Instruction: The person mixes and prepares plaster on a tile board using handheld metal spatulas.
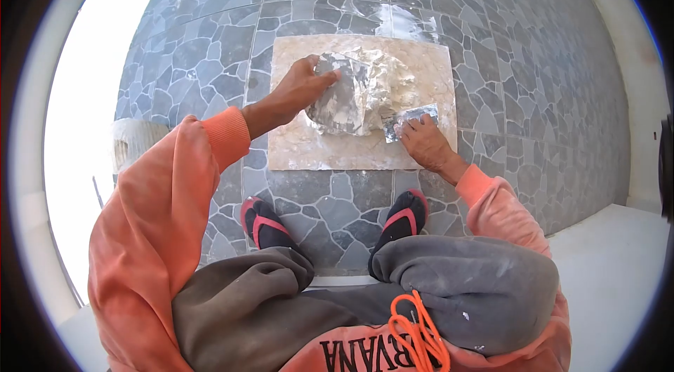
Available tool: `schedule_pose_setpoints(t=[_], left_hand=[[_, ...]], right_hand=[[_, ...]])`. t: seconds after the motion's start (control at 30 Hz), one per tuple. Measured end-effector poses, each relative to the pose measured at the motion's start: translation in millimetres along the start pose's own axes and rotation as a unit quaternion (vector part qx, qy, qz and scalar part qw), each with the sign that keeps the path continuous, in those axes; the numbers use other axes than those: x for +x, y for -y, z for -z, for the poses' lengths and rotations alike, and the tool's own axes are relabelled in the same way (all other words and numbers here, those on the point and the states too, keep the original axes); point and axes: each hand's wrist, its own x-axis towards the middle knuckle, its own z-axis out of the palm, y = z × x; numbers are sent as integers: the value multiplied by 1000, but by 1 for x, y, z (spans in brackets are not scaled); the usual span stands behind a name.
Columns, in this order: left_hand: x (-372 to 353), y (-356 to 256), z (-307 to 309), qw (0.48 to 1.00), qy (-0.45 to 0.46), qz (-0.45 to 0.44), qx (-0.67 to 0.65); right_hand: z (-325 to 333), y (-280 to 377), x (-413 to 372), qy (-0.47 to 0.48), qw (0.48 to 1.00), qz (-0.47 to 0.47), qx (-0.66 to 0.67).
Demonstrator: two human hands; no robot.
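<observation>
The left grip (305,85) clasps a grey plate (337,100) at its 4 o'clock; pale paste (382,81) heaps at the plate's 3 o'clock, over a beige slab (432,63), with floor smears (404,22) at the slab's 1 o'clock. The right grip (425,143) clasps a scraper (392,135), paste at its 11 o'clock.

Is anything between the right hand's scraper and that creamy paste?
Nothing visible. The scraper in the right hand is at the lower right edge of the creamy paste; the grey plate in the left hand lies to the left.
</observation>
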Motion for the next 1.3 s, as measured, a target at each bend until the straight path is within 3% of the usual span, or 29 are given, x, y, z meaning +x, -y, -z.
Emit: schedule_pose_setpoints(t=[0.13,0.23,0.33,0.47,0.53,0.63,0.73,0.9,1.03,1.2,1.27,1.3], left_hand=[[-5,4,3,999,-27,25,20],[-2,1,2,1000,-15,24,11],[4,6,3,1000,-10,6,8],[0,10,7,1000,10,20,-3],[-4,5,5,999,-28,32,7],[-6,-2,5,999,-30,23,4],[-1,3,9,1000,-21,14,14],[-10,0,5,999,-16,40,0],[-3,-2,4,998,-38,34,31],[-7,5,8,999,14,31,-14],[-10,2,6,999,-14,41,3],[-10,-1,6,999,-28,43,14]], right_hand=[[40,-5,3,-19,999,-17,-21],[22,-4,13,-29,999,-40,-1],[-2,-2,12,54,998,8,-1],[21,-14,7,-15,1000,-17,-3],[32,-18,13,-59,997,-37,-24],[7,-14,17,-32,999,-21,-32],[-5,-14,12,77,997,-15,-6],[41,-28,22,-40,998,-36,-44],[2,-18,33,72,997,11,-24],[26,-44,29,21,1000,10,12],[32,-54,38,-37,999,-4,-14],[26,-54,42,-23,999,-6,-34]])
